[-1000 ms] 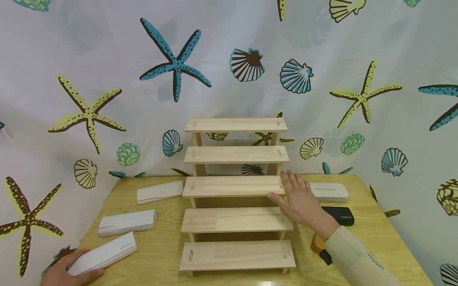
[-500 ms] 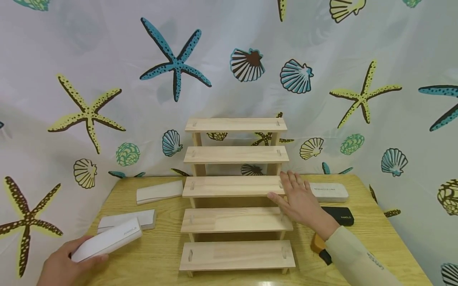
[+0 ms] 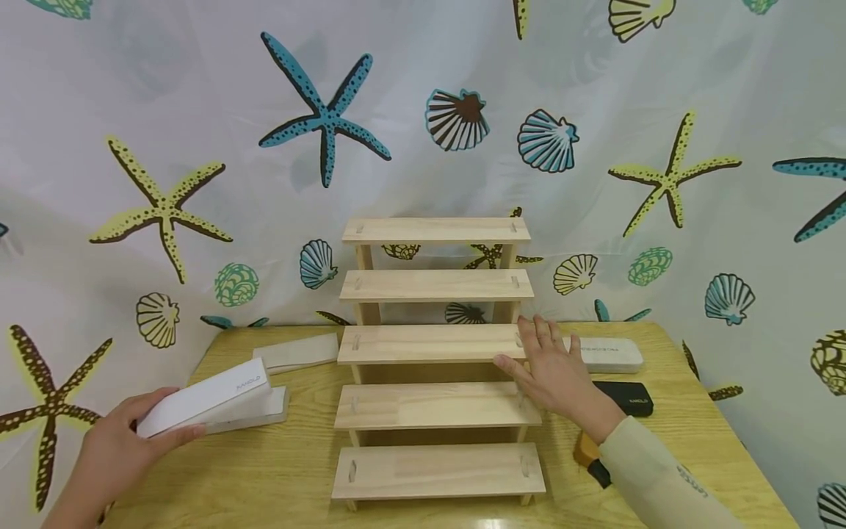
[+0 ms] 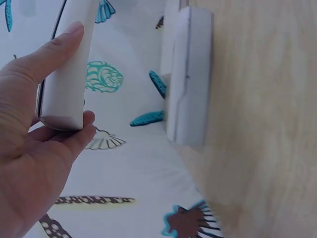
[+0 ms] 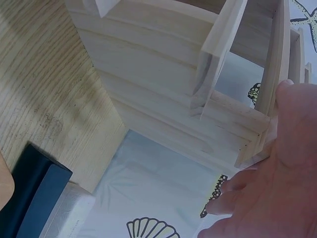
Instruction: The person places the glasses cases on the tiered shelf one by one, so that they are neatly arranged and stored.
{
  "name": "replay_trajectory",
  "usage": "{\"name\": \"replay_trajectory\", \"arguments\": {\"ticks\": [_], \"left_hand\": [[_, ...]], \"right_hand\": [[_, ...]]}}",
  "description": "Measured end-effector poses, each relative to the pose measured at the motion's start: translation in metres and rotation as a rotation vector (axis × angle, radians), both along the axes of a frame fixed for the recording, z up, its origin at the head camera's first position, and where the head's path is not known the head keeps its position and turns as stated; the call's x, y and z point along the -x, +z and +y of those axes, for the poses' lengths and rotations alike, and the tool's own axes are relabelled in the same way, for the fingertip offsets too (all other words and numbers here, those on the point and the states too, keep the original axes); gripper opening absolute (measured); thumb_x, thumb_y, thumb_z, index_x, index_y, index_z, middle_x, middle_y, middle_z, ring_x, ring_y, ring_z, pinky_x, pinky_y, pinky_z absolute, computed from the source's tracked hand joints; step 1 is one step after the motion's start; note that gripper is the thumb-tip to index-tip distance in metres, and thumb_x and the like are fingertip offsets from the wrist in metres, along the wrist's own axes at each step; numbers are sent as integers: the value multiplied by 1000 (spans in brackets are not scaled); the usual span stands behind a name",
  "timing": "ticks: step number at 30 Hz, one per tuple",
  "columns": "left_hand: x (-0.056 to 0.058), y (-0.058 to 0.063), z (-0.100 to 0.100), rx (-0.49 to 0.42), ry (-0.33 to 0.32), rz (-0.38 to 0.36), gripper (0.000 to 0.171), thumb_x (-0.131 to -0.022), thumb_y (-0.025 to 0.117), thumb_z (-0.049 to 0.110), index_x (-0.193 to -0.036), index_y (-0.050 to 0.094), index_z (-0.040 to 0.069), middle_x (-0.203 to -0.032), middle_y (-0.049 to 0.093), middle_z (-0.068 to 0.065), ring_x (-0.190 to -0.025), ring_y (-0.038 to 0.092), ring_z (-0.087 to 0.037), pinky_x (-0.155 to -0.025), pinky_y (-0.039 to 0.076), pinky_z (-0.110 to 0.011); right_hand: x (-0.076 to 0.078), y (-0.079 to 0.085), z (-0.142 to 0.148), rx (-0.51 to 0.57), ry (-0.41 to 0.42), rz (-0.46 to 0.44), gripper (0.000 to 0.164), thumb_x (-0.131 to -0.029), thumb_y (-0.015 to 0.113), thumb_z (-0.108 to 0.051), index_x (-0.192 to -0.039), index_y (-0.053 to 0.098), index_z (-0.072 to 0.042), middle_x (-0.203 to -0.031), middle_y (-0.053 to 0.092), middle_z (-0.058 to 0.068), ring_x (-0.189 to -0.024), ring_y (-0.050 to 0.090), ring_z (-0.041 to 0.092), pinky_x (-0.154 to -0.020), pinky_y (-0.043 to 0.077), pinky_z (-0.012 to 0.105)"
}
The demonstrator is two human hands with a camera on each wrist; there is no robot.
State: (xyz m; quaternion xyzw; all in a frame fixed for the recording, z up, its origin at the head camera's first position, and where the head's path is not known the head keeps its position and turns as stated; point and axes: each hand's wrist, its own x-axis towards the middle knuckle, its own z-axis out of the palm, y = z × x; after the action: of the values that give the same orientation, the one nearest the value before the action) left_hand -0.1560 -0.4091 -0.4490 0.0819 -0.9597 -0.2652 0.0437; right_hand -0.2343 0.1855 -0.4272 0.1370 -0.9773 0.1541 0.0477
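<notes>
My left hand (image 3: 125, 437) grips a white glasses case (image 3: 205, 397) by its near end, thumb on one side and fingers on the other. The case is raised off the table, tilted with its lettered far end up, and overlaps a second white case (image 3: 264, 408) in the head view. In the left wrist view the held case (image 4: 69, 74) sits apart from the lying case (image 4: 193, 84). My right hand (image 3: 551, 371) rests with straight fingers and spread thumb at the right end of the middle tier of a stepped wooden display rack (image 3: 423, 345).
A third white case (image 3: 304, 351) lies at the table's back left. Right of the rack lie a whitish case (image 3: 611, 355), a black case (image 3: 631, 397) and an orange-and-black object (image 3: 590, 457) partly behind the right forearm. A patterned curtain (image 3: 423, 176) encloses the table (image 3: 277, 485).
My left hand has lifted the white glasses case from the table's left front and moved it up and forward, over the second white case in the head view. My right hand has stayed in place.
</notes>
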Motion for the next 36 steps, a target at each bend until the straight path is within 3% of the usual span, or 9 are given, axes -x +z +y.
{"name": "replay_trajectory", "arguments": {"ticks": [4, 9, 17, 25, 29, 36], "left_hand": [[7, 15, 7, -22, -30, 38, 98, -86, 83, 59, -156, 47, 1, -149, 49, -39, -115, 56, -49, -74, 54, -49], [16, 36, 18, -7, -85, 107, 91, -85, 85, 55, -154, 53, 5, -147, 53, -36, -110, 57, -46, -67, 47, -34], [32, 70, 41, -30, -167, 174, 82, -87, 85, 51, -151, 56, 10, -139, 59, -30, -107, 56, -39, -65, 47, -34], [48, 95, 70, -16, -235, 226, 84, -85, 87, 49, -153, 56, 10, -141, 59, -25, -111, 57, -38, -71, 49, -36], [57, 106, 83, -5, -266, 243, 86, -84, 89, 49, -153, 56, 11, -148, 56, -27, -113, 58, -40, -73, 49, -36], [75, 120, 105, 8, -293, 260, 83, -84, 87, 51, -151, 58, 12, -135, 63, -22, -108, 60, -37, -74, 47, -35]], "right_hand": [[1, -1, 0, 4, -5, -7, 89, -107, 45, -64, -167, 23, -2, -170, 24, 32, -157, 22, 55, -119, 13, 82], [3, -3, 0, -6, -11, -4, 90, -106, 43, -66, -167, 23, -3, -170, 25, 31, -157, 22, 54, -119, 13, 82], [3, -3, 0, -5, -19, -14, 91, -106, 43, -67, -168, 22, -5, -170, 24, 32, -158, 20, 55, -120, 12, 81], [2, -1, -1, 1, -19, -23, 90, -106, 43, -67, -168, 21, -5, -171, 23, 31, -158, 20, 55, -120, 12, 81], [2, -1, -1, -3, -23, -23, 90, -106, 42, -67, -168, 22, -5, -171, 24, 31, -158, 20, 55, -120, 13, 81], [1, -1, 0, -3, -26, -32, 90, -107, 42, -67, -168, 21, -5, -171, 23, 31, -158, 20, 55, -120, 13, 81]]}}
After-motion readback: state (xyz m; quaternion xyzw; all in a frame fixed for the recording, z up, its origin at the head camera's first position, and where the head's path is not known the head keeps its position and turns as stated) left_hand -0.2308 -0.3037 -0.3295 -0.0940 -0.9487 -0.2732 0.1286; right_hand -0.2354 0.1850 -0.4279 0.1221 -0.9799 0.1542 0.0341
